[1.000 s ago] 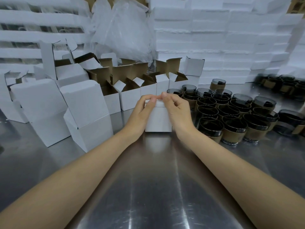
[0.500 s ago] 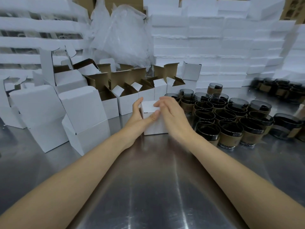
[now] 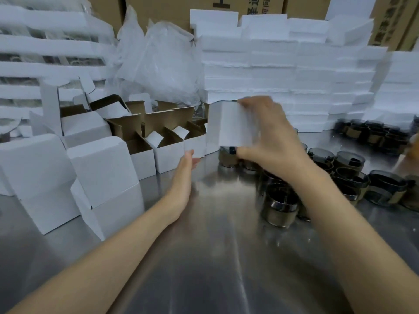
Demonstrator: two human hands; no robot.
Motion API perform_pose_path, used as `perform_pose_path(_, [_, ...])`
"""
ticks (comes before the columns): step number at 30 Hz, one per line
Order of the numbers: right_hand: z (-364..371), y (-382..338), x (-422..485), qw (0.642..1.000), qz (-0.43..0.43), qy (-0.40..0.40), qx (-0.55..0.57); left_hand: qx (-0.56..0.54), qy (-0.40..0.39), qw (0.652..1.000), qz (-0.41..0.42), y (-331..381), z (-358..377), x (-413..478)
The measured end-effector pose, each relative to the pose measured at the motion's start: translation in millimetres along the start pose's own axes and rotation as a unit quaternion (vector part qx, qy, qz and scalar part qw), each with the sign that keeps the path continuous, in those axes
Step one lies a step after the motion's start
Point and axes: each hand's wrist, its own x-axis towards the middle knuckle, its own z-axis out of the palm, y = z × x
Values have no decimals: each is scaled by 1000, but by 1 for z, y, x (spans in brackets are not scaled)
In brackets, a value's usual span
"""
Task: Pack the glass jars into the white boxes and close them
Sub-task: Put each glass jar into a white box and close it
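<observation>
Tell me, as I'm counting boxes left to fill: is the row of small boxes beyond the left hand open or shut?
Open: the small boxes have their flaps standing up, showing brown insides.

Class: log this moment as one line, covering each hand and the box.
right hand: grips white box, raised off table | left hand: open, holds nothing | jars: unpacked, at right

The right hand [image 3: 272, 141] grips a closed white box [image 3: 229, 125], blurred, raised above the steel table [image 3: 204, 257], fingers at its top edge, thumb at its lower corner. The left hand [image 3: 183, 177] hovers straight-fingered, holding nothing. Dark glass jars [image 3: 281, 207] with brown bands cluster at right; open white boxes [image 3: 167, 152] stand behind
</observation>
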Motion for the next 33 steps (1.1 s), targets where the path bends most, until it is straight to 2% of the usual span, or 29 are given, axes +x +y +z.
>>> perform_pose_path(2, [-13, 23, 17, 996, 53, 66, -8, 130, -36, 991, 14, -5, 3, -1])
perform_pose_path(3, [-14, 35, 27, 993, 77, 82, -25, 160, -37, 986, 25, -8, 3, 0])
perform_pose_path(10, [17, 131, 81, 978, 168, 61, -105, 193, 24, 980, 32, -12, 3, 8])
perform_pose_path(13, [29, 155, 94, 968, 201, 96, -119, 207, 27, 977, 48, -12, 2, 8])
perform_pose_path(16, [39, 165, 116, 964, 187, 133, -136, 220, 26, 974, 54, -14, 2, 10])
perform_pose_path(21, [56, 176, 149, 971, 163, 62, -164, 209, 22, 976, 49, -14, 2, 8])
perform_pose_path(25, [73, 187, 163, 979, 161, -2, -125, 216, 22, 975, 49, -15, 3, 8])
perform_pose_path(30, [80, 195, 171, 974, 203, 14, -97, 219, 20, 974, 57, -16, 3, 7])
perform_pose_path(33, [76, 195, 178, 970, 210, -14, -121, 228, 24, 971, 70, -18, 4, 9])
